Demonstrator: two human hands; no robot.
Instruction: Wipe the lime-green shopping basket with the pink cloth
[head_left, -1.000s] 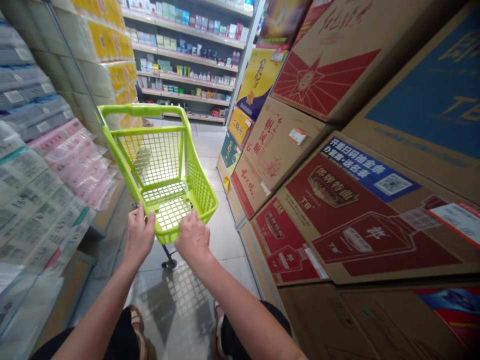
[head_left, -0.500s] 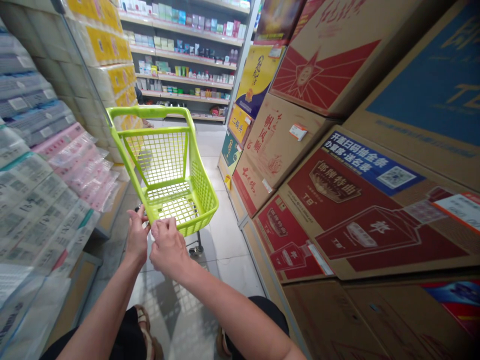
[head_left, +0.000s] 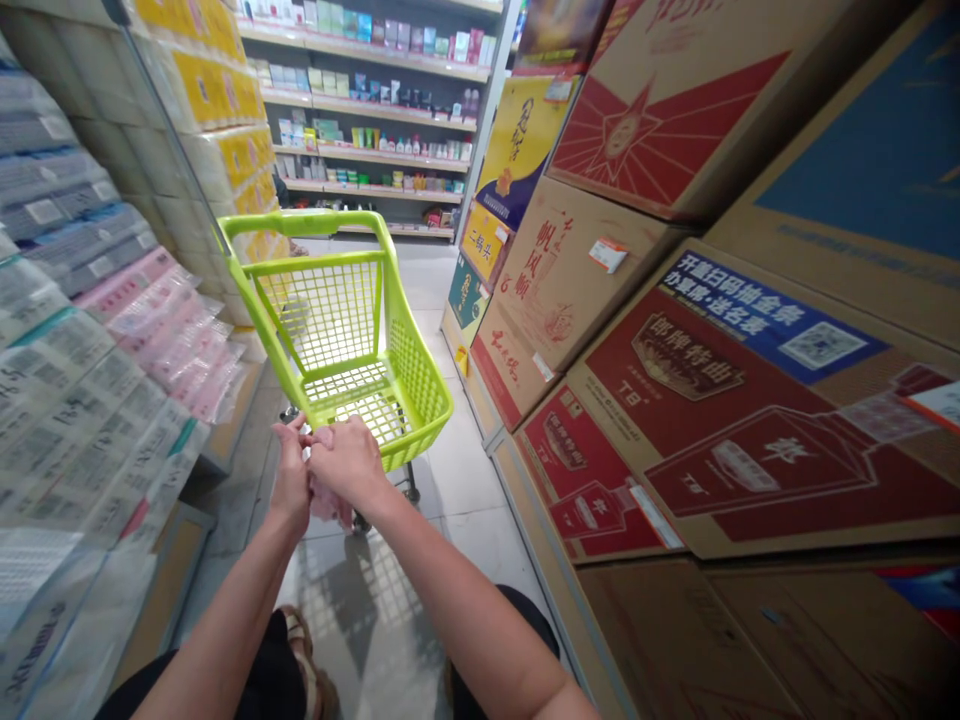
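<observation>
A lime-green shopping cart (head_left: 435, 408) with a grid basket stands in the aisle before me, nothing in its basket. My right hand (head_left: 349, 462) is closed at its near left corner, with a crumpled pink cloth (head_left: 330, 505) hanging below the fingers. Beside it and touching it, my left hand (head_left: 291, 475) has its fingertips drawn together, thumb up. What lies between the left fingers is hidden. Both hands overlap the basket's near edge from my view, and I cannot tell whether they touch it.
Printed cartons (head_left: 694, 370) are stacked along the right. Wrapped paper packs (head_left: 161, 315) are piled on the left, with yellow-and-white packs (head_left: 232, 90) behind them. Shelves (head_left: 375, 105) of small boxes and bottles close the far end. Pale floor tiles (head_left: 469, 485) run between.
The pink cloth now shows hanging under my right hand, where hardly any was visible before. My hands stay together near the cart's corner. The whole view has shifted slightly.
</observation>
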